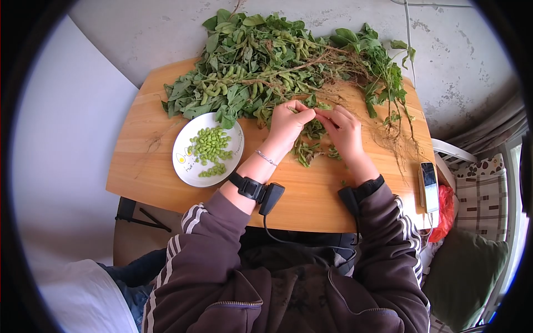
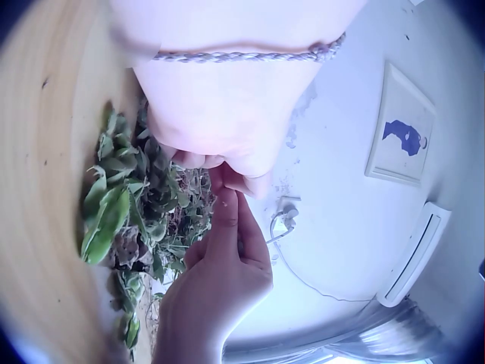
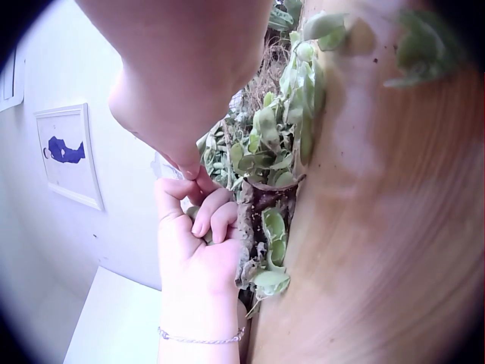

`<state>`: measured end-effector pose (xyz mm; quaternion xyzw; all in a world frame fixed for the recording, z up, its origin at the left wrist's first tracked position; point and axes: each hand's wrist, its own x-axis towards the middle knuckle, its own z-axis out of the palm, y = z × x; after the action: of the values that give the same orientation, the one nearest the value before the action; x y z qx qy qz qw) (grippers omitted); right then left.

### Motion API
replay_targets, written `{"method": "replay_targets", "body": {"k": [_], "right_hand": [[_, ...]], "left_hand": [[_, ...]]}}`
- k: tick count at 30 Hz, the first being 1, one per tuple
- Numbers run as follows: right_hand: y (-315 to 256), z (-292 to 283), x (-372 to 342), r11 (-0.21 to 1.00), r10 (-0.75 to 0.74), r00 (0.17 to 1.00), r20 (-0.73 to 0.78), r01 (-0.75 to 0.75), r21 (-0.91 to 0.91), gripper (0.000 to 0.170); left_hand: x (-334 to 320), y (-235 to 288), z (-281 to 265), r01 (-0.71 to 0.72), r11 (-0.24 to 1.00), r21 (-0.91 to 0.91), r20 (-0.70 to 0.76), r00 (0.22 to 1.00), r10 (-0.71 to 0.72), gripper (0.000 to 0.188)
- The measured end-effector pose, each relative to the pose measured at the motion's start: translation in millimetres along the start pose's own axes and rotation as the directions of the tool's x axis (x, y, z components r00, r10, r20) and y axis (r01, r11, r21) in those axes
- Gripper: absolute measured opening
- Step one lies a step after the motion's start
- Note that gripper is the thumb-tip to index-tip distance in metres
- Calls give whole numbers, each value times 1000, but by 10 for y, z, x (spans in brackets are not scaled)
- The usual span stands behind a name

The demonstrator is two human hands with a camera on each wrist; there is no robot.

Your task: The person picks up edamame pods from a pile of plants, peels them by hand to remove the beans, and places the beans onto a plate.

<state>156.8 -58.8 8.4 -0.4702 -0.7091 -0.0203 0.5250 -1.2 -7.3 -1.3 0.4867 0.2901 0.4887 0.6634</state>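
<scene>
My left hand curls its fingers round a green soybean pod, mostly hidden in the hand. From the other side my right hand brings its thumb and finger together at the left thumb tip, pinching at the pod's end; the fingers cover that spot. Both hands are above the front of the table, over a small heap of opened pods and leaves. Left of them, a white plate carries many shelled green soybeans.
A big pile of soybean plants with leaves, pods and roots covers the back of the wooden table. A phone with a cable stands at the right edge. A green cushion lies on the seat at right.
</scene>
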Motion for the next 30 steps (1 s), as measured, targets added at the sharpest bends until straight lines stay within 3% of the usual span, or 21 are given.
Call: {"method": "replay_targets", "body": {"k": [3, 9, 11, 15, 18, 21, 24, 27, 30], "right_hand": [[-80, -47, 21, 991, 124, 990, 70, -127, 36, 16], [-67, -46, 24, 986, 164, 980, 116, -166, 4, 16], [-18, -2, 4, 968, 217, 970, 106, -228, 109, 17], [81, 3, -22, 824, 441, 861, 253, -501, 267, 21], [88, 5, -5, 755, 483, 835, 265, -550, 356, 23], [29, -83, 48, 830, 489, 827, 276, -539, 143, 25], [22, -77, 41, 904, 403, 891, 210, -423, 60, 29], [18, -86, 44, 914, 387, 903, 187, -402, 48, 32], [68, -97, 36, 830, 506, 824, 255, -545, 116, 28]], "left_hand": [[13, 5, -9, -27, 998, 54, 2, 1000, 27, 12], [45, 1, -51, -101, 979, 175, 39, 995, 95, 12], [56, 7, -69, -96, 978, 188, 55, 995, 87, 12], [83, -34, -99, -95, 975, 201, 74, 994, 82, 11], [78, -22, -87, -55, 977, 207, 67, 997, 42, 11], [65, 27, -78, 36, 982, 184, 34, 998, -43, 11], [61, 43, -86, 98, 985, 143, 33, 994, -103, 12], [71, 48, -99, 105, 985, 135, 64, 991, -115, 11], [68, 46, -99, 54, 984, 172, 90, 993, -70, 10]]}}
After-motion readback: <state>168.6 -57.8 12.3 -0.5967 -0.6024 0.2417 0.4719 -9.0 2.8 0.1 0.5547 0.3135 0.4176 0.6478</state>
